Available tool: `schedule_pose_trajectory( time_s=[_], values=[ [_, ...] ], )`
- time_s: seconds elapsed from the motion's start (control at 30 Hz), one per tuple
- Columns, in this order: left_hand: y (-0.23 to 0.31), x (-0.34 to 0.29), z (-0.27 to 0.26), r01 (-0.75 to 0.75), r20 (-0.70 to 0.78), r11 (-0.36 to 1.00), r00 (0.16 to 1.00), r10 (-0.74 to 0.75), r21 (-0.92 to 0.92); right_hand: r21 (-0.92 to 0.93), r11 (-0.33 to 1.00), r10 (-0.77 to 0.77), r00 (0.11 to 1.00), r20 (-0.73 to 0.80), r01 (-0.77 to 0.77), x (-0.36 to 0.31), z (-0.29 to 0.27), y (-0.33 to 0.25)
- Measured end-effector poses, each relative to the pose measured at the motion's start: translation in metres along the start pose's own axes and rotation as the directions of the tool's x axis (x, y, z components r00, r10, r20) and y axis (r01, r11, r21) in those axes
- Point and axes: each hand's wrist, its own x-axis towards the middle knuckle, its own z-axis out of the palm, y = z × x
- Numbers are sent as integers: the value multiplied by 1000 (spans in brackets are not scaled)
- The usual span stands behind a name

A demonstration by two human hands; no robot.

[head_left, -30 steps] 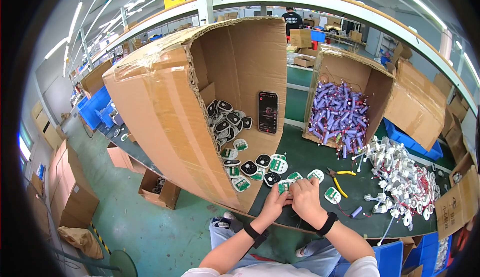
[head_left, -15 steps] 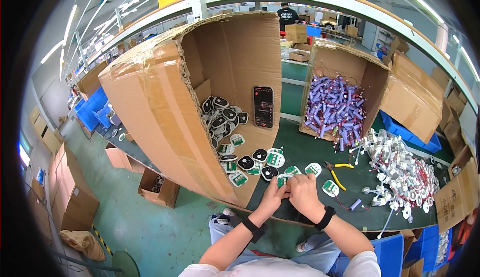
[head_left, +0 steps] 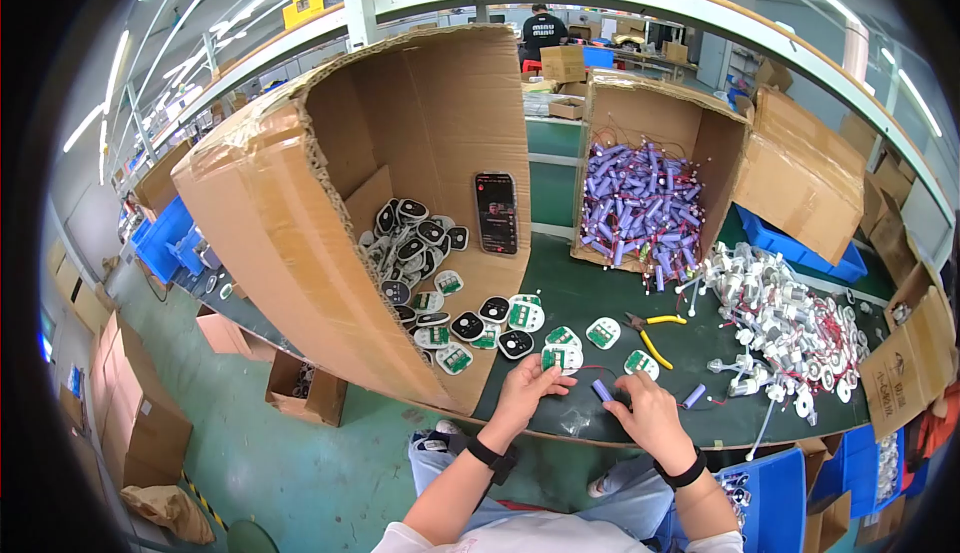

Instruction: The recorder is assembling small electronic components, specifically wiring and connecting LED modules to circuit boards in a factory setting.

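In my left hand (head_left: 530,393) is a white rounded casing plate with a green circuit board (head_left: 561,357), pinched between thumb and fingers. A thin red wire runs from beside it toward a purple battery cell (head_left: 601,390). My right hand (head_left: 650,413) is just right of that cell, thumb and fingers apart; whether they touch it is unclear. A second purple cell (head_left: 694,396) lies beyond the right hand's knuckles. Similar board plates (head_left: 604,333) rest on the dark green tabletop, and another one (head_left: 641,364) lies just above my right fingers.
A large cardboard box (head_left: 270,223) at left holds black-and-white casings and a propped phone (head_left: 496,213). Another box (head_left: 660,113) holds a heap of purple cells. Yellow-handled pliers (head_left: 655,341) lie ahead of my right hand. White wired parts (head_left: 785,323) are piled at right.
My hands, close together before, have separated, the right one moving right and downward. The purple cell between them now shows. The whole view has shifted, moving the scene leftward.
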Motion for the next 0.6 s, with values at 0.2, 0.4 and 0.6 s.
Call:
schedule_pose_trajectory(
  time_s=[0.2,0.4,0.6],
  values=[
    [-2,1,-2,-2,40,999,999,4,-36,-136,991,-27,999,-46,20,-7,8,-10],
    [-6,0,-6,-11,49,999,999,13,-53,-179,982,-57,998,-33,50,-9,21,-12],
    [-6,0,-10,-31,65,996,997,37,-89,-135,991,-25,997,-74,15,-15,28,-16]
  ],
)
